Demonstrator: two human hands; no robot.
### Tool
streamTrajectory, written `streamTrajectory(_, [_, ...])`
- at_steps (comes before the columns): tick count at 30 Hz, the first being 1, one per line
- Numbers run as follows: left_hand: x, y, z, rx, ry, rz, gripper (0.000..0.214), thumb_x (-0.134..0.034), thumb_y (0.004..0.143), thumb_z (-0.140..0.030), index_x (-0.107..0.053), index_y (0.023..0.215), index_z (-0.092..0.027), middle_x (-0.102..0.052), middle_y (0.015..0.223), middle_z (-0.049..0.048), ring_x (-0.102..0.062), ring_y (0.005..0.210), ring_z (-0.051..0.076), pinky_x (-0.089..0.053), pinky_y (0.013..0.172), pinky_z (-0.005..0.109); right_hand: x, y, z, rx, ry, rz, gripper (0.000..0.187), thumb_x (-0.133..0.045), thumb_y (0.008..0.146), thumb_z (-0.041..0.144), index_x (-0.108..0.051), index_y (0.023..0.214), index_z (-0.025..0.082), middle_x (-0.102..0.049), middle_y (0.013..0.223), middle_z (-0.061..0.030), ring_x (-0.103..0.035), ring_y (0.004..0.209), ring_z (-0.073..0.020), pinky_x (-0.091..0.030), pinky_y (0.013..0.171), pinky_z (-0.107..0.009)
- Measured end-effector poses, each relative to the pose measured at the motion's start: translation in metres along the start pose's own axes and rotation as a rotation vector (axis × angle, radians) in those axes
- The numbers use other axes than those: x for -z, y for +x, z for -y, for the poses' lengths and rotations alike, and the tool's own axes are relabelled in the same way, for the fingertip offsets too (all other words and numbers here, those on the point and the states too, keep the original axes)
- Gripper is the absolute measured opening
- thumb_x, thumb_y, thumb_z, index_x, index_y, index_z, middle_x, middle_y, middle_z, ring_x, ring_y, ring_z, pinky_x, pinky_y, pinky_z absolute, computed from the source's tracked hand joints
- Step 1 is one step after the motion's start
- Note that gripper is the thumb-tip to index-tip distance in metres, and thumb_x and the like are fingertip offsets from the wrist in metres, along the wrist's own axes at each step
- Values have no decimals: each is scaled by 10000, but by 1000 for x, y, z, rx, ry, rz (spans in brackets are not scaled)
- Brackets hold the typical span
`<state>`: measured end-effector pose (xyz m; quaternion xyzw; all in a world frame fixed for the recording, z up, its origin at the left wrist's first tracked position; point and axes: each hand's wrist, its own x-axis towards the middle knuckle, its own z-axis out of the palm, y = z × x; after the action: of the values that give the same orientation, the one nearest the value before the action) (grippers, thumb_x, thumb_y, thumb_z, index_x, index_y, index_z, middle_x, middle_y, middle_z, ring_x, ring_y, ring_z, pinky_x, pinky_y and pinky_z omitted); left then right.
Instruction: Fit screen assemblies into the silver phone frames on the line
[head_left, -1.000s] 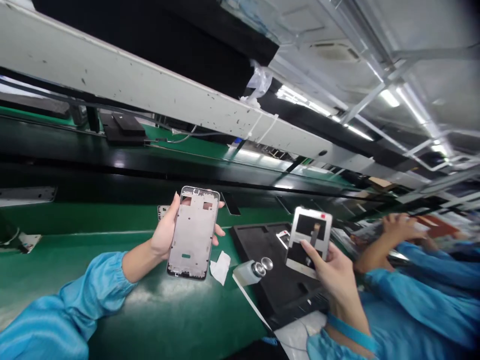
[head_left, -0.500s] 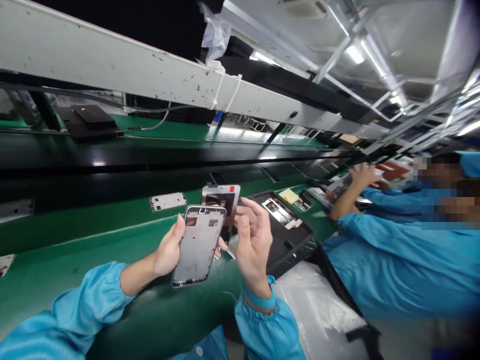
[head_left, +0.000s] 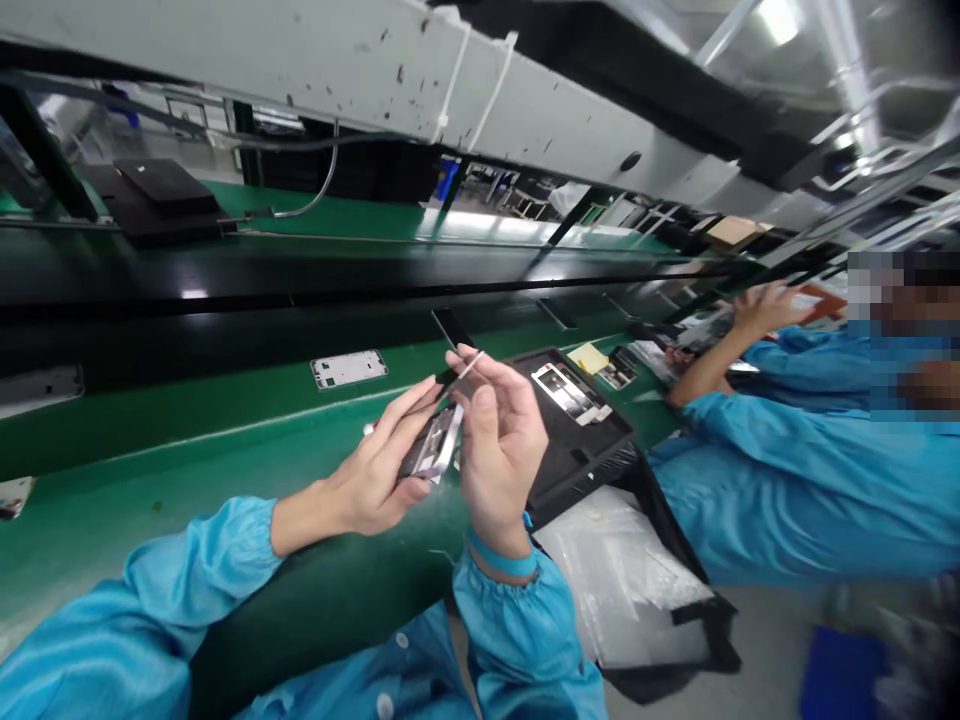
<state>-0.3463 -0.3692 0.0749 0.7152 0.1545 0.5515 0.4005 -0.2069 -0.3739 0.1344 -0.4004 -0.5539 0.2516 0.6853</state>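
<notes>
My left hand (head_left: pixel 379 465) is closed around a phone frame (head_left: pixel 441 440), now tilted nearly edge-on, its metal rim facing right. Just above it, a thin phone panel (head_left: pixel 463 372) appears edge-on, pinched by the fingertips of my right hand (head_left: pixel 499 430). Left fingers reach up against the panel's lower part, and they cover much of both pieces. Whether panel and frame touch, I cannot tell. A small red and white bit peeks out left of my left fingers. On the green bench beyond lies a pale phone mid-frame (head_left: pixel 349 368).
To the right is a black tray (head_left: pixel 551 455) with a white-edged phone part (head_left: pixel 571 393) on it. Yellow paper (head_left: pixel 589 358) lies behind. A bag of clear plastic (head_left: pixel 619 590) sits below the tray. A co-worker in a blue sleeve (head_left: pixel 787 450) works at the right.
The phone frame has turned from face-on to nearly edge-on in my left hand. My right hand, earlier spread beside the panel, now grips its edge. The view has shifted slightly.
</notes>
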Motion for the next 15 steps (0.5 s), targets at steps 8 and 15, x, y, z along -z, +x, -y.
streamTrajectory(8, [28, 23, -2, 123, -82, -100, 711, -757, 936, -647, -728, 1442, -149, -529, 1649, 203, -443, 1580, 436, -365, 1322, 547, 14, 16, -32, 26, 27, 25, 257, -637, 1064, 477, -585, 948, 253, -668, 1258, -60, -684, 1236, -243, -557, 1105, -458])
streamTrajectory(15, [76, 56, -13, 491, -628, -402, 814, -311, 1068, -795, -760, 1284, -151, -793, 910, 119, -782, 824, 283, -650, 747, 394, 6, 1, -153, -281, -474, 586, 321, -652, 962, 474, -564, 759, 242, -686, 878, -68, -651, 892, -244, -569, 916, -433])
